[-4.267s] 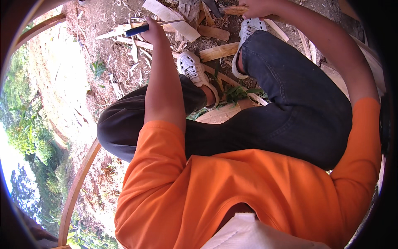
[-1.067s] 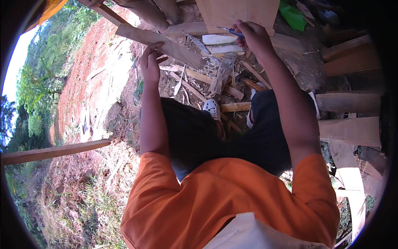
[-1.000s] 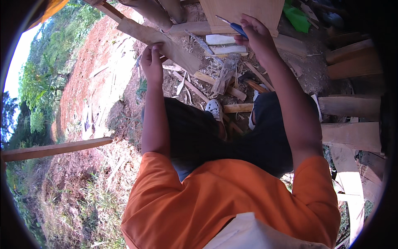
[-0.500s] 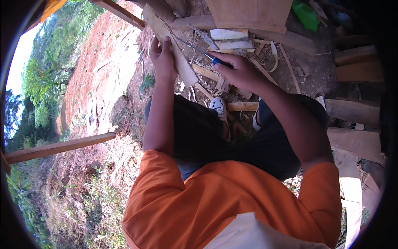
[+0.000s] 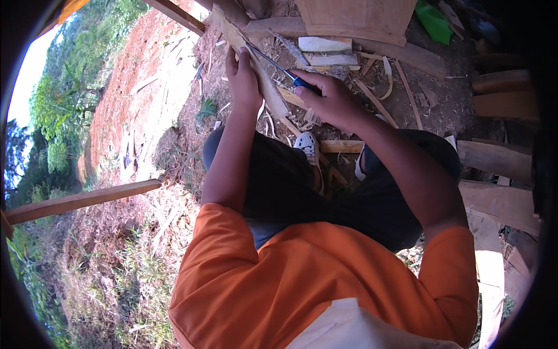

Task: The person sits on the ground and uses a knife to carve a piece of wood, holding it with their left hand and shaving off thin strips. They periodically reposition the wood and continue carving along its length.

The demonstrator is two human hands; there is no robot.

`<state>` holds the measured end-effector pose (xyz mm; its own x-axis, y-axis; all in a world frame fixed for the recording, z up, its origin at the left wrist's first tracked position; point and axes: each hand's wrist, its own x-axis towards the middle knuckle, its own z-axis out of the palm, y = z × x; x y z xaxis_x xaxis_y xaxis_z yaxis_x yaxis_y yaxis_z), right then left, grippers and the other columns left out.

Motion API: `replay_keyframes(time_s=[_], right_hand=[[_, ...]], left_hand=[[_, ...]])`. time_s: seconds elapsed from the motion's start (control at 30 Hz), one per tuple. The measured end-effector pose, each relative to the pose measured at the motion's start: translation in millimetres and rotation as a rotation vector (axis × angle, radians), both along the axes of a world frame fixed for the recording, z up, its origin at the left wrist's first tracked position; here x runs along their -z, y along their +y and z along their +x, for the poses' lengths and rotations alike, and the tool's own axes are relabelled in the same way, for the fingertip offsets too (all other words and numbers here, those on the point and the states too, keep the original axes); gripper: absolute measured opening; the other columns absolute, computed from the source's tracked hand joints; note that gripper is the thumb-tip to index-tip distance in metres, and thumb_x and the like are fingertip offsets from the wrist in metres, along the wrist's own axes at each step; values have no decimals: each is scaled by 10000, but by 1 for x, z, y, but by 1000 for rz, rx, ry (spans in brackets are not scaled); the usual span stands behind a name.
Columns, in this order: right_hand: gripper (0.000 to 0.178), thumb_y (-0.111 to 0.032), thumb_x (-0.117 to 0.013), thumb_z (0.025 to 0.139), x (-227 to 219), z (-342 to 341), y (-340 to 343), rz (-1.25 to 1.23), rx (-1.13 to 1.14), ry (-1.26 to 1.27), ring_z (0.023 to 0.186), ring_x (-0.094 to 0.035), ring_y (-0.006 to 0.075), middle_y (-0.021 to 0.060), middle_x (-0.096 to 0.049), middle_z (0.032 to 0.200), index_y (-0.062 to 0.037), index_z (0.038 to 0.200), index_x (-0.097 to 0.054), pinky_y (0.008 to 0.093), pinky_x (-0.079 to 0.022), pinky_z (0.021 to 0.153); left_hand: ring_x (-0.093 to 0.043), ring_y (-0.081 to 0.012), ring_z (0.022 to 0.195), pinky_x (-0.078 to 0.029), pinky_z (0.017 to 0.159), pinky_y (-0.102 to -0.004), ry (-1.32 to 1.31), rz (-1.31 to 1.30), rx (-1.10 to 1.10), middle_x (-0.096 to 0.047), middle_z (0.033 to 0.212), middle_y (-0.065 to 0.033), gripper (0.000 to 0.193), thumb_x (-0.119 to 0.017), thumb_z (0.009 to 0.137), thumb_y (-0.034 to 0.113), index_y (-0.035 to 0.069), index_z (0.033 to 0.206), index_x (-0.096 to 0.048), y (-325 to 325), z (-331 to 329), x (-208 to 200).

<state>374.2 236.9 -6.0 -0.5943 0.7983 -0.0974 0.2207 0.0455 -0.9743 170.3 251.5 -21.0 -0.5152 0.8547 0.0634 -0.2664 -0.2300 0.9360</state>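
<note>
My left hand (image 5: 242, 81) is closed around the left edge of a long, pale wooden board (image 5: 268, 87), which slants from upper left down toward my knees. My right hand (image 5: 328, 98) grips the dark blue handle of a slim metal tool (image 5: 274, 63); whether its long shaft is a blade or a rod I cannot tell. The tool's far end meets or overlaps the board's right edge, just right of my left fingertips. The board's lower end hangs above the ground, left of my shoe (image 5: 306, 143).
Split wood pieces (image 5: 325, 45), strips and shavings litter the dirt beyond my hands. A wide plank (image 5: 354, 20) stands at the top, beside a green sheet (image 5: 433, 23). Stacked timber (image 5: 494, 157) lines the right. A wooden rail (image 5: 84, 200) juts in from the left.
My left hand and the board have shifted to the right, and the board looks narrower. My right hand has moved slightly left, still holding the tool against or over the board's edge.
</note>
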Motion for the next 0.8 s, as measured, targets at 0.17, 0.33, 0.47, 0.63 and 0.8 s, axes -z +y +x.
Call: replay_keyframes(time_s=[0.17, 0.33, 0.47, 0.63, 0.8], right_hand=[[479, -246, -625, 993, 15, -8, 0, 128, 43, 62, 974, -733, 268, 205, -746, 1081, -33, 1420, -584, 389, -541, 871], [484, -248, -624, 1009, 25, -13, 1, 243, 133, 35, 777, -666, 165, 124, -730, 918, -82, 1459, -562, 336, -533, 751], [454, -261, -643, 991, 24, -19, 16, 346, 256, -19, 861, -727, 231, 193, -743, 980, -71, 1402, -607, 366, -549, 799], [440, -281, -639, 973, 22, -7, 32, 340, 279, -51, 999, -724, 373, 226, -736, 1053, -27, 1332, -634, 428, -554, 873], [440, -275, -648, 972, 31, -9, 20, 297, 308, 19, 1008, -723, 373, 224, -738, 1060, -21, 1331, -633, 420, -552, 883]], left_hand=[[-540, -120, 654, -466, 579, -272, 101, -3, 54, -513, 777, -17, 248, -423, 1105, 282, 72, 1047, -543, 3, -8, 19], [-503, -109, 563, -443, 507, -275, 48, -89, 65, -502, 726, -4, 275, -416, 1110, 313, 92, 996, -533, 3, 5, 19], [-614, -111, 845, -498, 754, -272, 169, -53, 151, -644, 1004, -53, 284, -424, 1115, 232, 16, 1254, -546, 4, 18, 22], [-654, -96, 869, -522, 760, -251, 173, -61, 182, -704, 1060, -85, 365, -479, 1106, 205, -22, 1388, -525, 8, 27, 21], [-657, -93, 844, -526, 727, -245, 107, -3, 153, -706, 1039, -91, 398, -517, 1091, 201, -34, 1412, -508, 12, 32, 31]])
